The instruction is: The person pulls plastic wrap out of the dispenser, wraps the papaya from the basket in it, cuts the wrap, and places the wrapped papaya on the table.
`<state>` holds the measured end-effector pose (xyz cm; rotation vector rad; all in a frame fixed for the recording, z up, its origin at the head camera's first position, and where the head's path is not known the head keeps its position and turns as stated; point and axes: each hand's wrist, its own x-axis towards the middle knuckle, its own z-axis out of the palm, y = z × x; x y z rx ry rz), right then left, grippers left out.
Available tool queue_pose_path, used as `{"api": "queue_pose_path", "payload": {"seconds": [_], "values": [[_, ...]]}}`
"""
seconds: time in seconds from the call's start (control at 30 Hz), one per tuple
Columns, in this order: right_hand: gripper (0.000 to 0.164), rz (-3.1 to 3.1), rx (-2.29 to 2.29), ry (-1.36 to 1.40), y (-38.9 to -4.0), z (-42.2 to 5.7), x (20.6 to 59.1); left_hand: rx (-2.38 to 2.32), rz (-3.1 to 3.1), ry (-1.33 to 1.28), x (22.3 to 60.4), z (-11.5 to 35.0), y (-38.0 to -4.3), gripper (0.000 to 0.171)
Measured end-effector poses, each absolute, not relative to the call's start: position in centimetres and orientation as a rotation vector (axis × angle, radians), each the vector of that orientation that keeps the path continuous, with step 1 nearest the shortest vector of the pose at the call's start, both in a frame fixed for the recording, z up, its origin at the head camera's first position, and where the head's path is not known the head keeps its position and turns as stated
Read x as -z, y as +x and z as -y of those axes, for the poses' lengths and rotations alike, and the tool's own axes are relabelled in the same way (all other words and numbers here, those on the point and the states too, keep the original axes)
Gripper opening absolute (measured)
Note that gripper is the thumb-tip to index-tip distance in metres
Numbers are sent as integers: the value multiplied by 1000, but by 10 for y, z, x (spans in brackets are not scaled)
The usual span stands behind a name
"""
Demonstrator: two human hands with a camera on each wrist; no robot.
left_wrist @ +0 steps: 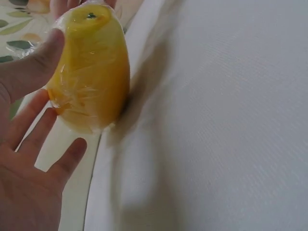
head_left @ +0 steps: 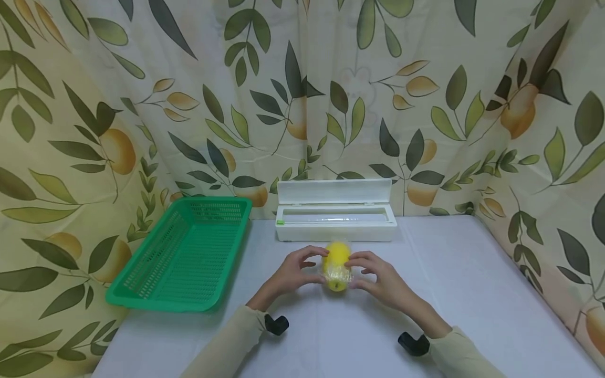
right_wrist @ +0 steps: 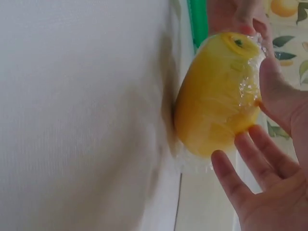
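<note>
A yellow oblong fruit [head_left: 337, 253] wrapped in clear cling film [right_wrist: 245, 89] lies on the white cloth, its stem end toward me. My left hand [head_left: 292, 272] holds it from the left side, thumb and fingers at the film. From the right my right hand [head_left: 384, 281] holds it the same way. In the left wrist view the thumb presses the film beside the upper part of the fruit [left_wrist: 94, 72]. Loose film stands out around the ends of the fruit. Both hands' lower fingers are spread out in the wrist views.
Just behind the fruit stands a white cling film dispenser [head_left: 335, 233], its lid [head_left: 334, 192] raised and film visible inside. A green plastic basket [head_left: 191, 257] sits on the left of the table [head_left: 449, 273]. Leaf-patterned curtains [head_left: 307, 147] enclose the back and sides.
</note>
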<state>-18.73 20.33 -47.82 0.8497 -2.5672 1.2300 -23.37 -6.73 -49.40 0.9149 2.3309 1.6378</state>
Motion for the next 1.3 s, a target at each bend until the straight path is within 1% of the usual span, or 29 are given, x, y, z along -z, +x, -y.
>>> {"api": "queue_pose_path", "payload": {"seconds": [0.17,0.47,0.63,0.73,1.03,1.3], "values": [[38,2517,-1192,844,-192,-200,480,-1653,-2412,874,499,63,-238,39],[36,2501,-1193,818,-196,-197,485,-1648,-2399,859,497,59,-239,34],[22,2495,-1240,830,-198,-193,487,-1679,-2404,816,497,53,-239,29],[17,2503,-1254,825,-199,-191,488,-1675,-2442,794,498,49,-238,31],[20,2537,-1234,797,-200,-193,487,-1643,-2549,752,502,39,-237,33],[13,2593,-1273,760,-200,-194,484,-1575,-2593,739,498,45,-237,46]]}}
